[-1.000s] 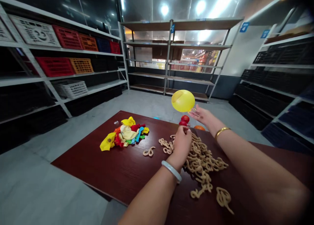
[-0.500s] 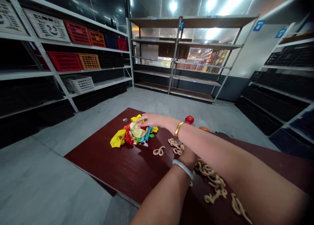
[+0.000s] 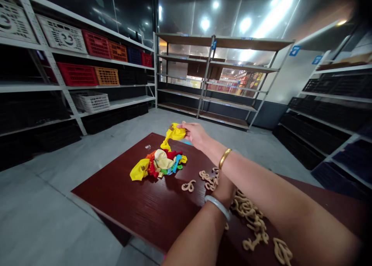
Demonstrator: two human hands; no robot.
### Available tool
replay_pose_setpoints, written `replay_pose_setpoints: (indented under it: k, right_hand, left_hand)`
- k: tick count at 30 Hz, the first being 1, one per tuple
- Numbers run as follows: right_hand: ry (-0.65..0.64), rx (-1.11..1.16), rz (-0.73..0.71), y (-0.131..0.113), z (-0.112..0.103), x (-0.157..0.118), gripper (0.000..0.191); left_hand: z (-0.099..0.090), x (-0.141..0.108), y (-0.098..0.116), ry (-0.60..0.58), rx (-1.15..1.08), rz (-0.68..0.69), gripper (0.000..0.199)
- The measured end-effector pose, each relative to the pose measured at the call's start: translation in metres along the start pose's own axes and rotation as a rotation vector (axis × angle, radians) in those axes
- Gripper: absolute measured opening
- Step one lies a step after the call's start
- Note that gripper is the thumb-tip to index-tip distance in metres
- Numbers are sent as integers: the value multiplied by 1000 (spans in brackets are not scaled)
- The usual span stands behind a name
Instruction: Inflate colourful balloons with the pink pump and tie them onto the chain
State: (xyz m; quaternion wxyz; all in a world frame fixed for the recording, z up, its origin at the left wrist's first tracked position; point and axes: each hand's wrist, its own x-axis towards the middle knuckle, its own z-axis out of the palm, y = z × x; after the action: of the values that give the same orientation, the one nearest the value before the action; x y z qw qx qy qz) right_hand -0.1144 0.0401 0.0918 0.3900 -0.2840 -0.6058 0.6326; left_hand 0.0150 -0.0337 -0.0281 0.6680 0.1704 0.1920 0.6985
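Note:
My right hand [image 3: 195, 135] pinches a limp yellow balloon [image 3: 176, 133] and holds it up above the far side of the table, its narrow end hanging down. Under it lies a heap of deflated balloons [image 3: 164, 161] in cream, red, blue, green and orange. Another yellow balloon [image 3: 140, 170] with a brownish patch lies at the heap's left edge. My right forearm crosses over my left hand [image 3: 226, 186], whose fingers are hidden behind it, near a pile of tan, curled, rope-like pieces [image 3: 251, 211]. One tan curl [image 3: 188, 186] lies apart, between pile and balloons.
The dark red table [image 3: 122, 198] has a small clear scrap [image 3: 148, 146] near its far left edge. Metal shelves [image 3: 200, 99] stand at the back. Shelves with coloured crates [image 3: 78, 74] are on the left, and black crates [image 3: 325, 122] fill shelves on the right.
My right hand has lifted the yellow balloon off the heap and moved slightly right with it. My left arm has hardly moved. The view has tilted up a little.

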Motion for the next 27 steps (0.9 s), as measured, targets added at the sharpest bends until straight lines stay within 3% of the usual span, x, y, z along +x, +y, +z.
replay_pose_setpoints:
  k: [4,6,9,11,13,16,20,27]
  right_hand:
    - [88,137,-5,-30,-35,-26,25]
    - [107,115,-27,-43,-59,-43,26]
    - [103,57,-78,-59,-97,-73,28]
    - [123,-38,-100,-67,-121,-93,30]
    - [181,-174,-91,-73,-142,-112,31]
    - [268,-372,-83,-76,-169,-133,30]
    - [339,-526,-136,-72,-200,-152,29]
    - [464,-478,-180,-51,-240,-168,30]
  left_hand:
    - [11,18,13,94,-74,74,35]
    - [11,23,25,138,-134,19,23]
    - [9,25,46,143,-207,-41,33]
    - [10,23,58,32,-202,-118,43]
    - [14,20,64,-140,-69,-228,54]
    - [22,14,62,-284,176,-301,65]
    - [31,2,47,-382,392,-348,50]
    - [37,-12,23,-472,508,-487,27]
